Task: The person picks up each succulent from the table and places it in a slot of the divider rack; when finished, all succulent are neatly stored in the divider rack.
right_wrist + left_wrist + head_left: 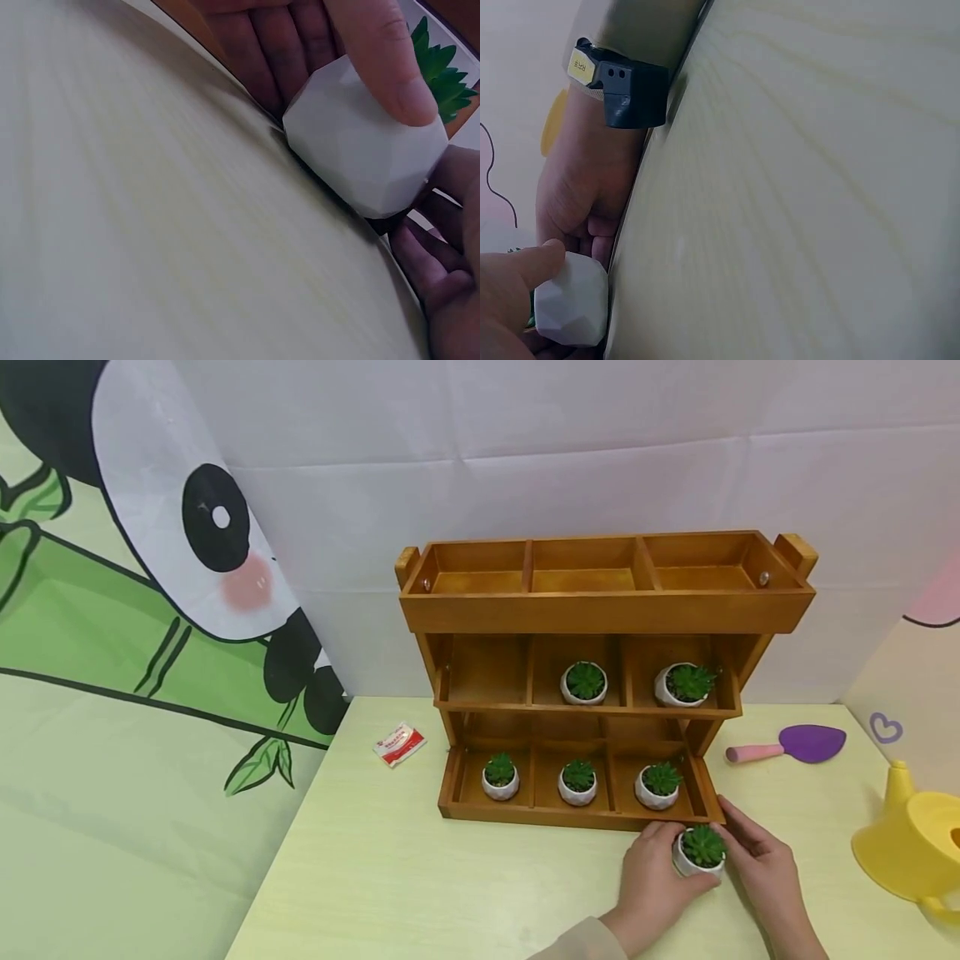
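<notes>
A small succulent in a white faceted pot (684,862) is by the front right corner of the wooden shelf (540,815). My left hand (656,878) grips this pot, the thumb across its near side and fingers on the far side. Beside the pot's right side is my right hand (767,864), with fingertips close to both the pot and the shelf corner. In the right wrist view, the faceted pot (352,146) is under the left thumb, green leaves (444,71) showing behind. Some right-hand fingers are partly hidden.
Three potted succulents stand in the bottom tier; a middle plant (584,682) and a right plant (684,684) sit one tier up. A purple trowel (812,743) and yellow watering can (911,843) lie to the right. A red-and-white packet (400,744) is left of the shelf.
</notes>
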{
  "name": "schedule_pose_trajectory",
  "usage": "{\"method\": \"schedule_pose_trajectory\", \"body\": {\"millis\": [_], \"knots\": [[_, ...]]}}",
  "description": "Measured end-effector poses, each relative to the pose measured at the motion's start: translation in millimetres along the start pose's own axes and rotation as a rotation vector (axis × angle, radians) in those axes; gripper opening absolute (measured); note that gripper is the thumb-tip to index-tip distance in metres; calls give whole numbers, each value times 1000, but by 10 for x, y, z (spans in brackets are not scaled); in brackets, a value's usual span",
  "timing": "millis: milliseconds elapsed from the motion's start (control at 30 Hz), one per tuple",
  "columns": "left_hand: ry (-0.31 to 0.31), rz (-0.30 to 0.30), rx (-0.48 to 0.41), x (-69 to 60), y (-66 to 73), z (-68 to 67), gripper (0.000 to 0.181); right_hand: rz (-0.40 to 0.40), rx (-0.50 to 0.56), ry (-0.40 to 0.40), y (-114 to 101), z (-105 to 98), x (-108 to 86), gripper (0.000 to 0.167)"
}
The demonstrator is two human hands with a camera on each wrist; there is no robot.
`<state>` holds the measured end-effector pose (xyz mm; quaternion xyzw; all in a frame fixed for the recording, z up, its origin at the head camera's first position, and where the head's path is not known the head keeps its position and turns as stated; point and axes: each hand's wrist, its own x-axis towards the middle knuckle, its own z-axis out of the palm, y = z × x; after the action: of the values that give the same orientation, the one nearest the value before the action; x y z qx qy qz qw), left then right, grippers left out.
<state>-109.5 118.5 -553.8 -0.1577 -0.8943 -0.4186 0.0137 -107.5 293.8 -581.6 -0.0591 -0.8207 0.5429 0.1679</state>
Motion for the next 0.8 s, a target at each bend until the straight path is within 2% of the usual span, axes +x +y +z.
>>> {"method": "schedule_pose_trajectory", "body": {"millis": [167, 433, 633, 800], "knots": [[14, 14, 27, 1, -13, 21, 57, -5, 11, -3, 12, 7, 4, 48], [-35, 48, 6, 29, -74, -22, 57, 43, -57, 3, 3, 22, 24, 49], [-67, 78, -1, 39, -104, -108, 60, 85, -82, -17, -6, 21, 21, 51], [-80, 76, -37, 21, -119, -223, 59, 68, -81, -20, 19, 8, 29, 51]]}}
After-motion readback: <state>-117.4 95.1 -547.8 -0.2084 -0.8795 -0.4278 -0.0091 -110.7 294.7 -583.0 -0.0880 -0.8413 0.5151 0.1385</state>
